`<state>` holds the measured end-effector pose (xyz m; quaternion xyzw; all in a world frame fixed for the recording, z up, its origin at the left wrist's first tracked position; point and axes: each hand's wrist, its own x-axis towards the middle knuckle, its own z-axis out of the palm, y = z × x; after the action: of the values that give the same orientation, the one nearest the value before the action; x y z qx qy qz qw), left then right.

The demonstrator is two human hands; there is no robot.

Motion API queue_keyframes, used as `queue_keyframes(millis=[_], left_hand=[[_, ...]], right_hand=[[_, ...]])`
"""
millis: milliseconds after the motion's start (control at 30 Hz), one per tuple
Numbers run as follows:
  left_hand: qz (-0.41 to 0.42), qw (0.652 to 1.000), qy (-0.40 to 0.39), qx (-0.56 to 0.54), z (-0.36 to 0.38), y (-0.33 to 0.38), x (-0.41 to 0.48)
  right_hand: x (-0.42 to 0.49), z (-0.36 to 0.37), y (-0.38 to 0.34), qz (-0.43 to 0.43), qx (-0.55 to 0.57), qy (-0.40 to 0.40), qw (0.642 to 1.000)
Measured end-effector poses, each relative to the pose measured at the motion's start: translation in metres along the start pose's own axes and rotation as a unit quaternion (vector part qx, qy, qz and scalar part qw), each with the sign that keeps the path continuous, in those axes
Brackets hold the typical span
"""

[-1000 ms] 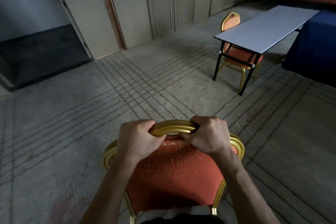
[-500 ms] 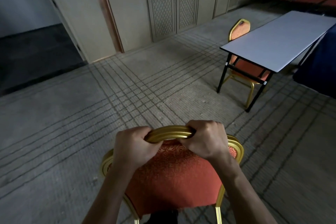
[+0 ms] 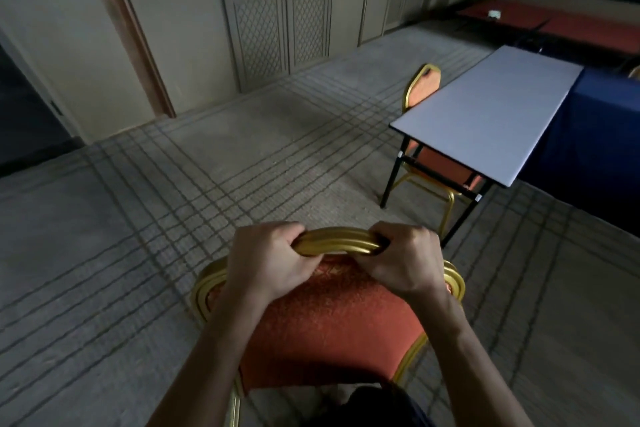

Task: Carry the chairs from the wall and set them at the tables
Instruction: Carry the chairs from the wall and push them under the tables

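Observation:
A gold-framed chair [image 3: 332, 329] with orange-red padding is right in front of me, its back toward me. My left hand [image 3: 266, 260] and my right hand [image 3: 405, 260] both grip the top of its gold back rail, fingers curled over it. Ahead on the right stands a white-topped folding table [image 3: 491, 107] with black legs. A second gold and orange chair [image 3: 422, 83] is tucked under the table's left side, its seat partly hidden by the tabletop.
A table with a dark blue cloth [image 3: 595, 142] adjoins the white one on the right. Red-covered tables [image 3: 554, 21] line the far right. Panelled doors [image 3: 277, 10] and a wall run along the back, a dark doorway [image 3: 24, 114] at left. Patterned carpet lies between.
The view has moved forward and turned: the white table and its chair now look closer. Both hands keep the same grip on the chair back.

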<state>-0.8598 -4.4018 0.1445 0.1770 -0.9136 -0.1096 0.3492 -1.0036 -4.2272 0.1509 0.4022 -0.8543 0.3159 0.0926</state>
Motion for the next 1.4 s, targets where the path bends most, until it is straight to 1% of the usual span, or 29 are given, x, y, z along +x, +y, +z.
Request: queue_keyframes(millis=[200, 267, 300, 333, 467, 533, 667, 800, 900, 1000, 1167, 1233, 1300, 1367, 1400], left_hand=[[0.007, 1.000, 0.020, -0.001, 0.071, -0.057, 0.109], [0.000, 1.000, 0.015, 0.001, 0.096, -0.074, 0.147], [-0.004, 1.000, 0.019, 0.004, 0.100, -0.077, 0.156], [-0.005, 0.999, 0.027, 0.021, 0.117, -0.088, 0.182], [-0.020, 0.998, 0.047, 0.035, 0.151, -0.112, 0.242], [-0.045, 0.998, 0.040, 0.031, 0.163, -0.126, 0.270], [-0.076, 0.995, 0.033, 0.053, 0.191, -0.160, 0.326], [-0.096, 0.994, 0.018, 0.037, 0.228, -0.208, 0.382], [-0.096, 0.995, 0.024, 0.028, 0.255, -0.245, 0.421], [-0.094, 0.995, 0.024, 0.011, 0.289, -0.294, 0.474], [-0.052, 0.998, 0.019, -0.037, 0.327, -0.354, 0.574], [-0.038, 0.998, 0.010, -0.038, 0.338, -0.370, 0.604], [-0.020, 0.999, 0.016, -0.033, 0.353, -0.388, 0.637], [-0.007, 0.999, 0.013, -0.045, 0.364, -0.401, 0.665], [0.003, 0.999, 0.019, -0.051, 0.382, -0.416, 0.692]], right_hand=[[0.122, 0.051, 0.044, -0.011, -0.021, 0.002, 1.000], [0.170, 0.069, 0.061, -0.018, -0.021, -0.003, 1.000], [0.182, 0.071, 0.064, -0.024, -0.022, -0.010, 0.999], [0.216, 0.082, 0.078, -0.032, -0.027, -0.014, 0.999], [0.301, 0.102, 0.098, -0.045, -0.017, -0.049, 0.998], [0.340, 0.112, 0.106, -0.053, -0.012, -0.081, 0.995], [0.412, 0.138, 0.117, -0.053, -0.015, -0.103, 0.993], [0.486, 0.176, 0.128, -0.055, -0.020, -0.118, 0.991], [0.536, 0.211, 0.134, -0.066, -0.030, -0.105, 0.992], [0.600, 0.248, 0.141, -0.050, -0.048, -0.094, 0.993], [0.694, 0.276, 0.145, -0.023, -0.053, -0.038, 0.998], [0.722, 0.283, 0.148, -0.005, -0.058, -0.038, 0.998], [0.755, 0.292, 0.152, 0.003, -0.062, -0.016, 0.998], [0.780, 0.298, 0.155, 0.014, -0.041, -0.025, 0.999], [0.810, 0.311, 0.165, 0.020, -0.035, -0.022, 0.999]])
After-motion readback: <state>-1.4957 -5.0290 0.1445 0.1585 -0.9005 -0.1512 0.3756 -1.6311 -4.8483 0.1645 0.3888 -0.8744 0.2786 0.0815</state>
